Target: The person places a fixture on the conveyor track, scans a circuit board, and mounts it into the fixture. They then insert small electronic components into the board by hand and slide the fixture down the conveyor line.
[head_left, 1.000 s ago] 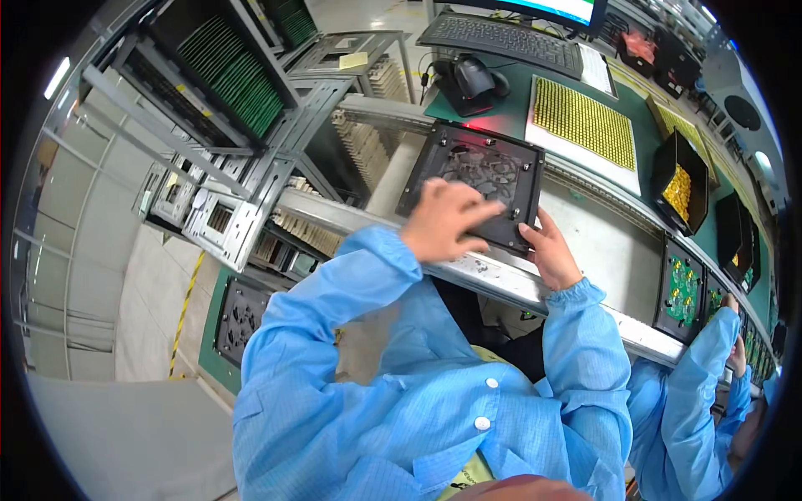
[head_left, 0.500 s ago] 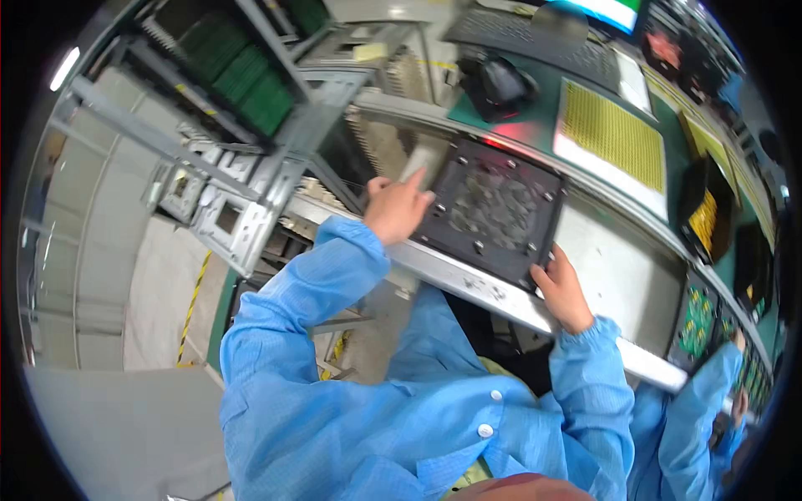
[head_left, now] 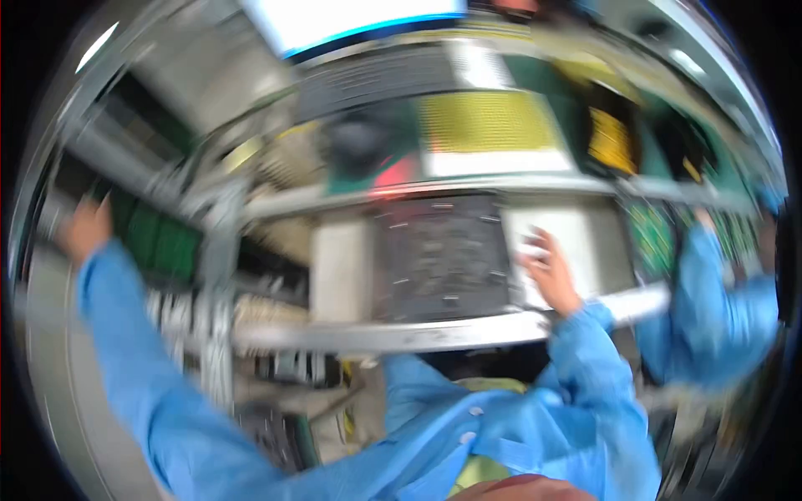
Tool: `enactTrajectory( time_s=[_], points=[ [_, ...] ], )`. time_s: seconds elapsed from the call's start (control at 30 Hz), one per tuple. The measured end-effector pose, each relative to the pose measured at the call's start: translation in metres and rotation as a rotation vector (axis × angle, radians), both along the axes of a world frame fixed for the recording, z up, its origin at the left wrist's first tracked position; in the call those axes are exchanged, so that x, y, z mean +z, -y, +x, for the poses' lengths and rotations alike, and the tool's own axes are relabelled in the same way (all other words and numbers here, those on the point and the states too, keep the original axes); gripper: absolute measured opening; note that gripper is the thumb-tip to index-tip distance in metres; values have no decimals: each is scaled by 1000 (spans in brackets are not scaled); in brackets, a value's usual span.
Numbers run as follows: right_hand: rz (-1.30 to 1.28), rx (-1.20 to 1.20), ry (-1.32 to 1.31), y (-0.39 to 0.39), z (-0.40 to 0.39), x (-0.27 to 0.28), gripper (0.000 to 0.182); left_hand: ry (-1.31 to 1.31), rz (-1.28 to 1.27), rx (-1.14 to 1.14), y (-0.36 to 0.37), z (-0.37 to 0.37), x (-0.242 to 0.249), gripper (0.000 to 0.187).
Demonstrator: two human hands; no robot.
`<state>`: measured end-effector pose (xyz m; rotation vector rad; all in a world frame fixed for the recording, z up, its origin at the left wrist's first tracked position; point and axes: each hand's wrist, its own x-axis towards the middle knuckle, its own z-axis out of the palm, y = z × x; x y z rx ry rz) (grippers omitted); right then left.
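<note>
The black square fixture (head_left: 443,257) lies on the white work surface between the metal rails, with a blurred grey patterned area in its middle. My right hand (head_left: 550,269) is just right of the fixture, apart from it, with its fingers spread and holding nothing. Far to the left, my left hand (head_left: 86,230) is stretched out beside the rack of green boards (head_left: 154,238). Motion blur smears its fingers, and whether it touches or holds anything cannot be made out.
Behind the fixture are a keyboard (head_left: 376,79), a dark scanner (head_left: 363,138) with red light, a yellow sheet (head_left: 489,123) and a black bin (head_left: 614,125) with yellow contents. A co-worker's sleeve (head_left: 700,292) reaches green boards (head_left: 652,238) at right. A metal rail (head_left: 393,336) runs in front.
My left hand has left the fixture's side and swung far left to the rack. My right hand has let go of the fixture's edge and opened. The view has turned and blurred.
</note>
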<state>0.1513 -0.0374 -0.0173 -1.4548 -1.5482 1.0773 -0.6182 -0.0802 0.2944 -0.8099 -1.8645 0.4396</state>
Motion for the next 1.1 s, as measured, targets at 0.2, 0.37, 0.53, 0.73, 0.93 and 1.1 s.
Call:
enactTrajectory(
  time_s=[0.2, 0.37, 0.53, 0.73, 0.93, 1.1],
  points=[
    [254, -48, 237, -4, -5, -7, 62, -5, 39, -691, -31, 155, -26, 31],
    [418, 15, 174, -28, -13, 17, 56, 82, -46, -1122, 20, 299, -70, 22],
    [-168, 522, -570, -46, -58, 47, 61, 196, -181, -1397, 18, 389, -141, 24],
    [-129, 237, -573, -57, -74, 37, 30, 586, -139, -1450, -30, 463, -239, 58],
    [-136, 169, -562, -66, -64, 28, 27, 2183, 368, -1343, -71, 443, -320, 51],
    [-133, 206, -469, -61, -76, 40, 39, 2657, 350, -981, -69, 442, -284, 38]
  ],
)
